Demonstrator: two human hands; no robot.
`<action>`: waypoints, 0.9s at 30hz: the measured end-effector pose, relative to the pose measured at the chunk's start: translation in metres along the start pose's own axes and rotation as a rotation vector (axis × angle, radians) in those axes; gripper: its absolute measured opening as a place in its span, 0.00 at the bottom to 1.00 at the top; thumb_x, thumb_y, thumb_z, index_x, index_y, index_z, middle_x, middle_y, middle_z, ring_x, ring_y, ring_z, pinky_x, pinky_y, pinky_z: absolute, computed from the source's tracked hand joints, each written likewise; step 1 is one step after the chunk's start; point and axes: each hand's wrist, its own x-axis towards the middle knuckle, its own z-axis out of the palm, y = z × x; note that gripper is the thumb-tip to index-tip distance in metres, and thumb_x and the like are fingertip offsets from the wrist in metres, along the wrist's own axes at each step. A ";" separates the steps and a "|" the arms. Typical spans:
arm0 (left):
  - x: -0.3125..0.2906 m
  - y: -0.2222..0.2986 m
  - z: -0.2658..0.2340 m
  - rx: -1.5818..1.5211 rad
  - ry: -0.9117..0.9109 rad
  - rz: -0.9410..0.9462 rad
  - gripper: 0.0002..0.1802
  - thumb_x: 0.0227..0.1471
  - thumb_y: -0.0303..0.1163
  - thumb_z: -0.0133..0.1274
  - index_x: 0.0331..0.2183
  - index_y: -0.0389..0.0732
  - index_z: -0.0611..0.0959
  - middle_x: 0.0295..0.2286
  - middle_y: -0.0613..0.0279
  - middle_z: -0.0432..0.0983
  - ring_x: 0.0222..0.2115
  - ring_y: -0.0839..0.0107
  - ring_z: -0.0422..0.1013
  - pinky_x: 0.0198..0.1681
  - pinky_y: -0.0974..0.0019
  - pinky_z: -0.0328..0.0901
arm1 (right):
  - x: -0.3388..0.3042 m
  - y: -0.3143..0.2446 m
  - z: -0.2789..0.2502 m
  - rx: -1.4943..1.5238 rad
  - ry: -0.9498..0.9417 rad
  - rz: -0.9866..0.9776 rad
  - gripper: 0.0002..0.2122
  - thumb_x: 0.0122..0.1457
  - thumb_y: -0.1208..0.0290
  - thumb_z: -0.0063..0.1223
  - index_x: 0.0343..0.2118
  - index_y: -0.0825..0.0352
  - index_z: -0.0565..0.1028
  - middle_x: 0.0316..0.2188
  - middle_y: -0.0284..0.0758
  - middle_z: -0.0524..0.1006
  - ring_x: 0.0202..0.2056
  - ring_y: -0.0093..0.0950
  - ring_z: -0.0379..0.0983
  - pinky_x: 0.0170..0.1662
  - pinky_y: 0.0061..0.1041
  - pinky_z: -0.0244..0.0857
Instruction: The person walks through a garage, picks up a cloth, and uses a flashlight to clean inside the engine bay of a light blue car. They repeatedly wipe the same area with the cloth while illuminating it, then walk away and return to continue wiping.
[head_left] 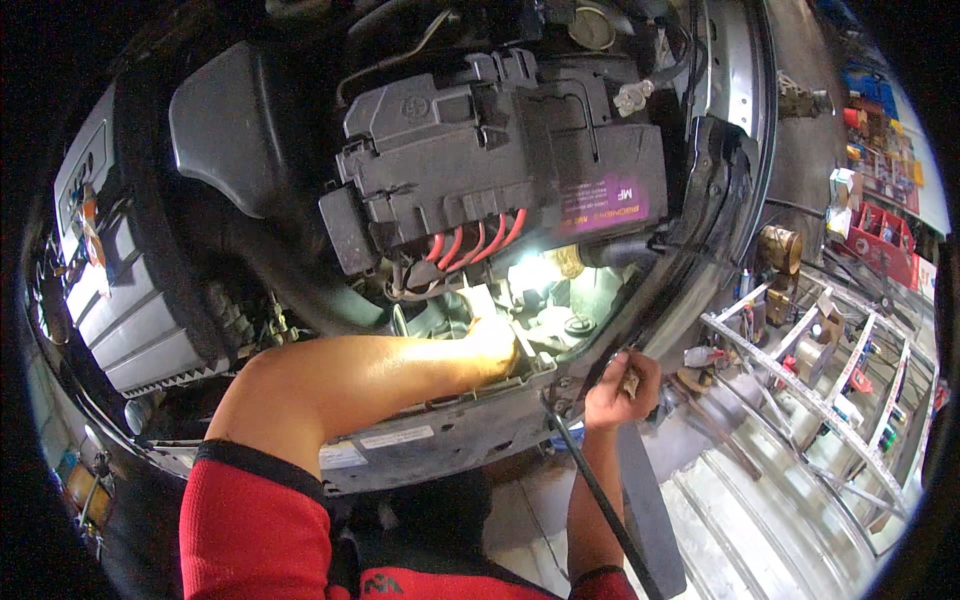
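Note:
Deep in the front of a car's engine bay is my left hand (pixel 492 347), lit by a bright light. Its fingers point down among the parts there, and glare hides them, so any grip cannot be made out. Beside it lie a round dark cap (pixel 578 325) and pale plastic parts. Farther off sit thick red cables (pixel 480 243) under a black fuse box cover (pixel 430 135). My right hand (pixel 622 392) is outside the bay's front edge, fingers curled closed around something small that I cannot make out.
A battery (pixel 610 205) with a purple label stands beside the fuse box. The metal front crossmember (pixel 440 440) runs before me. A dark rod (pixel 600 490) slants past my right forearm. To the right are a metal frame rack (pixel 800 385) and a red tool tray (pixel 880 240).

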 end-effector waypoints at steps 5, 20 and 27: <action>0.001 -0.003 0.001 -0.004 0.007 0.012 0.09 0.43 0.38 0.56 0.20 0.45 0.83 0.20 0.59 0.77 0.23 0.62 0.73 0.24 0.57 0.64 | 0.002 -0.001 0.000 -0.034 -0.028 -0.034 0.07 0.58 0.71 0.57 0.30 0.71 0.74 0.26 0.41 0.76 0.26 0.39 0.73 0.29 0.33 0.67; -0.050 -0.024 -0.084 0.061 0.160 0.260 0.07 0.42 0.35 0.60 0.23 0.43 0.85 0.23 0.62 0.79 0.24 0.63 0.76 0.24 0.58 0.65 | -0.001 0.000 0.001 0.095 -0.015 0.021 0.09 0.61 0.71 0.55 0.30 0.73 0.72 0.26 0.36 0.73 0.27 0.30 0.69 0.32 0.26 0.64; -0.095 -0.016 -0.149 0.040 0.003 0.053 0.09 0.43 0.29 0.58 0.29 0.37 0.86 0.35 0.45 0.80 0.38 0.56 0.78 0.37 0.56 0.74 | -0.002 0.000 0.001 0.116 -0.006 0.021 0.08 0.59 0.73 0.56 0.31 0.73 0.73 0.25 0.36 0.73 0.28 0.29 0.70 0.33 0.26 0.64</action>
